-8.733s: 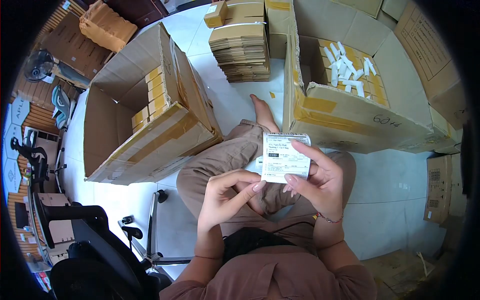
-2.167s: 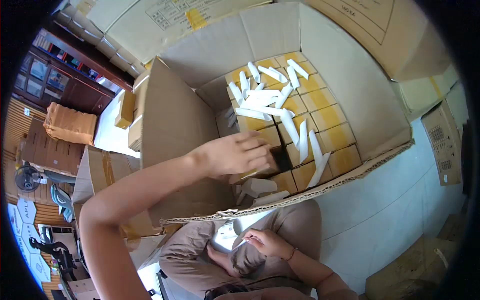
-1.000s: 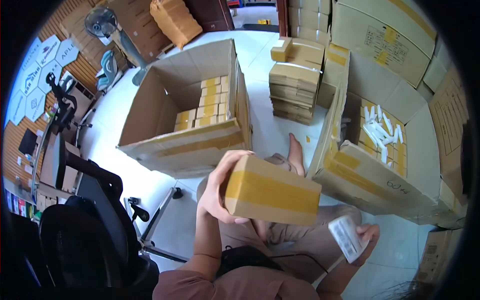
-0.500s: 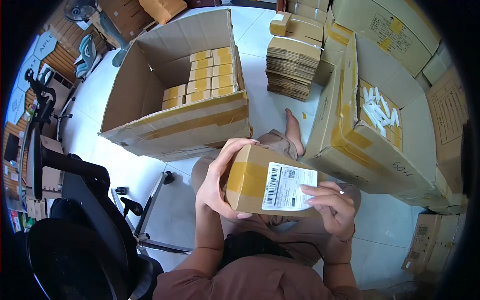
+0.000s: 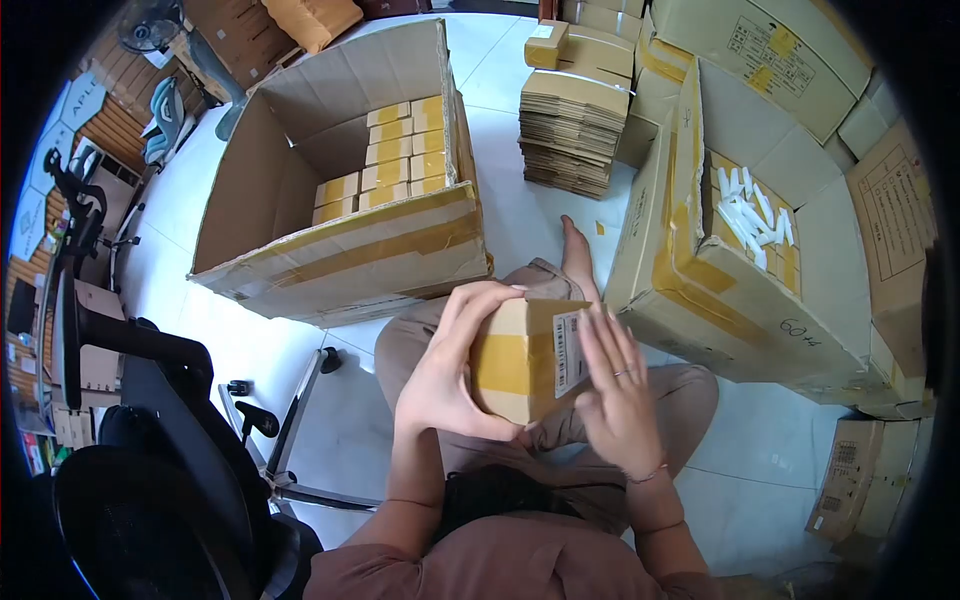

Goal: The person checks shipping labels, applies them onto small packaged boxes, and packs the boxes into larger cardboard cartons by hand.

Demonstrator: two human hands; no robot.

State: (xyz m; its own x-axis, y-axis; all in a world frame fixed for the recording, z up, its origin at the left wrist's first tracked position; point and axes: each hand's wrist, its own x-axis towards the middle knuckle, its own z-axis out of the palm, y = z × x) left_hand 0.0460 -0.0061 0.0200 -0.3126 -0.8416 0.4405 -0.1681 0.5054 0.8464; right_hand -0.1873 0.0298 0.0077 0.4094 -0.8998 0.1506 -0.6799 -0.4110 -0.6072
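A small brown cardboard box (image 5: 502,362) with yellow tape across its end is held over my lap. My left hand (image 5: 450,360) wraps around its left end, fingers on top and thumb underneath. On the side facing right there is a white barcode label (image 5: 568,352), partly covered. My right hand (image 5: 618,385) lies against that labelled side with its fingers stretched out and together, a ring on one finger. The far end of the box is hidden.
A large open carton (image 5: 350,255) at the left holds several small taped boxes (image 5: 390,160). Flattened cardboard (image 5: 570,125) is stacked ahead. Another open carton (image 5: 690,290) at the right contains white rolled pieces (image 5: 750,218). An office chair (image 5: 170,430) stands close on my left.
The box has turned so its taped end faces me more and the label faces right. My right hand has gone from fingertips at the label's edge to lying flat along it.
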